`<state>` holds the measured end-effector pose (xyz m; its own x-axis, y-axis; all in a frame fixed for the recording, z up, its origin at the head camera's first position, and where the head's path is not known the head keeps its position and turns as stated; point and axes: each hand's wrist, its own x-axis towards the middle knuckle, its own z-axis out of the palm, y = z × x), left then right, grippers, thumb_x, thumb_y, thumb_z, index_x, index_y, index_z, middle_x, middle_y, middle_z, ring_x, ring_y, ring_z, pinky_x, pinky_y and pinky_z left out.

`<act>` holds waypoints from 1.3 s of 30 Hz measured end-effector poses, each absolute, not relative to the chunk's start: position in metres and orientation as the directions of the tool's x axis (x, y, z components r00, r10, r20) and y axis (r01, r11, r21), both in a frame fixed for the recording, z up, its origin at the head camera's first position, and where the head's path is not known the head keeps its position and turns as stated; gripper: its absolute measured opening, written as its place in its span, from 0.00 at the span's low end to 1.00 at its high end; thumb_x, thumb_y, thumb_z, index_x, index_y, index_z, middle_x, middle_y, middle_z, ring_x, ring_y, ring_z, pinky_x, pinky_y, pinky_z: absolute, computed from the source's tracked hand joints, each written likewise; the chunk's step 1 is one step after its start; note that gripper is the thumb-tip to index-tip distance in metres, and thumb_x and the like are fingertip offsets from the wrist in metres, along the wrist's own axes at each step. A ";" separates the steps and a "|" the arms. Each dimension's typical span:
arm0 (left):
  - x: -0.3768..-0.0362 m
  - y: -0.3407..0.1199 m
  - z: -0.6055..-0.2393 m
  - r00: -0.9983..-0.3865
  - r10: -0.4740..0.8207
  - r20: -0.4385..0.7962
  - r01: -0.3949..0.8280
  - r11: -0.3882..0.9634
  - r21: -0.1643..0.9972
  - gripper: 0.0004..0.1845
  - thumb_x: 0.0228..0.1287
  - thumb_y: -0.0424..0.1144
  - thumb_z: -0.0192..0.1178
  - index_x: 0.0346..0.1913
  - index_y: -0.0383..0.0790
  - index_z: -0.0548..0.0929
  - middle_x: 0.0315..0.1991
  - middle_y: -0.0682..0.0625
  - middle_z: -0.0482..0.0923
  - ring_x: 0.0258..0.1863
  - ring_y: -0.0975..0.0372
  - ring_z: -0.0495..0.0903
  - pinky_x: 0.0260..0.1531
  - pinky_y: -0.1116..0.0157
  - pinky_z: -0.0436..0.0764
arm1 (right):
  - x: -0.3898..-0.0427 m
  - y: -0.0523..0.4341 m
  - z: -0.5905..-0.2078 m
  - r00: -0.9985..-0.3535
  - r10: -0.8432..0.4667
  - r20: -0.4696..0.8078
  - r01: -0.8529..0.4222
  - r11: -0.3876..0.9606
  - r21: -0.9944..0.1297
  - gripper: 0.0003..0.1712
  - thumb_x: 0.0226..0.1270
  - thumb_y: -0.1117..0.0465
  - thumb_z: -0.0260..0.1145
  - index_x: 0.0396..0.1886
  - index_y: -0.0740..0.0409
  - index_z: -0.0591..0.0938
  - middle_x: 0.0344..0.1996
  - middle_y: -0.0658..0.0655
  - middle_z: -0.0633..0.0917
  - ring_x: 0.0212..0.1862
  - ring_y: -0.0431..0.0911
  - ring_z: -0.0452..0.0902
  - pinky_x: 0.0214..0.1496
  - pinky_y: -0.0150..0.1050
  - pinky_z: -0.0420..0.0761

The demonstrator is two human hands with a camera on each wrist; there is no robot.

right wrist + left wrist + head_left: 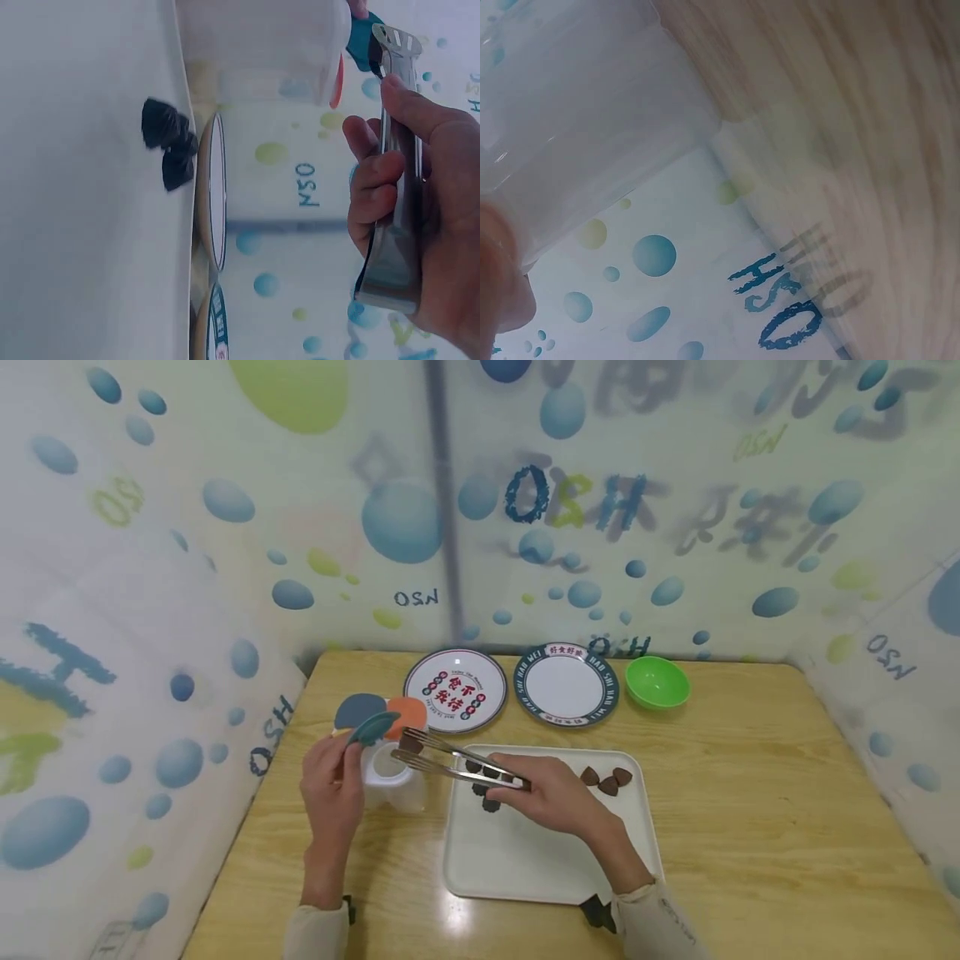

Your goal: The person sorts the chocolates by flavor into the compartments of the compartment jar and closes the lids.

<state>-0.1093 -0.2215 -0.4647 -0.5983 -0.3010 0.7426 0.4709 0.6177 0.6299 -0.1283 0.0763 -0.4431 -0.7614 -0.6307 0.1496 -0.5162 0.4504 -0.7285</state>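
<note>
Pinching the teal lid (373,727), your left hand (333,785) tips it up beside the open mouth of the translucent container (393,791); whether lid and rim touch can't be told. Your right hand (551,793) is wrapped round the metal tongs (457,770), with a dark brown piece (411,742) between their tips, close over that mouth.

You have the container just beside the left edge of the white tray (540,856) — little room between them. Dark pieces (491,804) sit toward the tray's far left, three brown pieces (608,786) near its far right corner. Two plates (567,685) and a green bowl (657,683) line the far table edge; the wooden table (772,810) stretches widely to the tray's right.

Your left forearm rises steeply — your right slants in across the tray, tongs pointing left.
</note>
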 end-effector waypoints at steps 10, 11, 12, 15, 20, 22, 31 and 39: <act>-0.109 -0.222 -0.465 -0.590 -0.283 0.756 0.484 0.626 0.612 0.10 0.61 0.17 0.59 0.44 0.24 0.85 0.36 0.34 0.81 0.38 0.68 0.68 0.35 0.85 0.67 | -0.129 0.059 -0.440 -0.782 -0.618 0.077 -0.497 0.545 -0.675 0.21 0.69 0.43 0.66 0.58 0.40 0.79 0.32 0.36 0.81 0.27 0.36 0.71 0.27 0.30 0.73; -0.109 -0.221 -0.465 -0.586 -0.282 0.759 0.489 0.624 0.609 0.10 0.61 0.17 0.59 0.44 0.24 0.85 0.35 0.34 0.81 0.38 0.69 0.69 0.35 0.86 0.67 | -0.128 0.060 -0.439 -0.783 -0.617 0.078 -0.498 0.549 -0.671 0.19 0.68 0.43 0.66 0.56 0.40 0.79 0.33 0.36 0.81 0.27 0.35 0.71 0.27 0.30 0.73; -0.110 -0.221 -0.465 -0.581 -0.283 0.763 0.495 0.622 0.607 0.10 0.60 0.16 0.59 0.43 0.23 0.85 0.35 0.34 0.81 0.38 0.69 0.69 0.35 0.86 0.68 | -0.128 0.061 -0.439 -0.785 -0.614 0.079 -0.498 0.550 -0.670 0.19 0.68 0.43 0.66 0.55 0.39 0.79 0.33 0.36 0.80 0.27 0.35 0.71 0.27 0.31 0.73; -0.111 -0.222 -0.466 -0.571 -0.285 0.770 0.508 0.614 0.604 0.10 0.59 0.15 0.59 0.43 0.22 0.85 0.35 0.33 0.81 0.38 0.69 0.69 0.34 0.87 0.68 | -0.126 0.066 -0.439 -0.791 -0.606 0.080 -0.493 0.555 -0.670 0.18 0.67 0.42 0.67 0.53 0.37 0.78 0.33 0.37 0.80 0.26 0.35 0.71 0.26 0.31 0.73; -0.116 -0.227 -0.476 -0.578 -0.288 0.763 0.503 0.611 0.611 0.12 0.59 0.15 0.60 0.44 0.24 0.85 0.35 0.34 0.81 0.38 0.70 0.69 0.34 0.86 0.68 | -0.121 0.084 -0.446 -0.823 -0.563 0.073 -0.464 0.594 -0.657 0.18 0.66 0.41 0.67 0.53 0.34 0.78 0.32 0.37 0.80 0.24 0.34 0.70 0.25 0.31 0.73; -0.117 -0.230 -0.481 -0.580 -0.288 0.762 0.499 0.614 0.612 0.12 0.59 0.16 0.60 0.45 0.25 0.86 0.35 0.35 0.81 0.38 0.70 0.69 0.34 0.86 0.68 | -0.118 0.094 -0.450 -0.841 -0.537 0.066 -0.445 0.619 -0.647 0.19 0.66 0.40 0.67 0.54 0.34 0.78 0.32 0.37 0.80 0.24 0.34 0.71 0.24 0.30 0.73; -0.119 -0.236 -0.488 -0.576 -0.293 0.763 0.510 0.601 0.616 0.14 0.58 0.16 0.62 0.46 0.27 0.86 0.39 0.36 0.84 0.43 0.71 0.71 0.35 0.86 0.71 | -0.105 0.148 -0.472 -0.931 -0.362 0.047 -0.309 0.714 -0.628 0.32 0.62 0.43 0.71 0.64 0.49 0.79 0.32 0.39 0.79 0.25 0.33 0.68 0.25 0.30 0.71; -0.119 -0.234 -0.490 -0.574 -0.290 0.766 0.516 0.598 0.613 0.12 0.59 0.16 0.61 0.45 0.25 0.86 0.38 0.34 0.82 0.41 0.72 0.69 0.34 0.86 0.69 | -0.089 0.190 -0.490 -0.967 -0.253 0.035 -0.221 0.759 -0.612 0.31 0.62 0.44 0.71 0.63 0.50 0.80 0.30 0.41 0.78 0.22 0.32 0.65 0.23 0.30 0.68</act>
<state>-0.1192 -0.2344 -0.4898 -0.5739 -0.2896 0.7660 0.5160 0.5985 0.6129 -0.0886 0.1896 -0.4899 -0.9669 -0.2529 0.0346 -0.2205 0.7593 -0.6123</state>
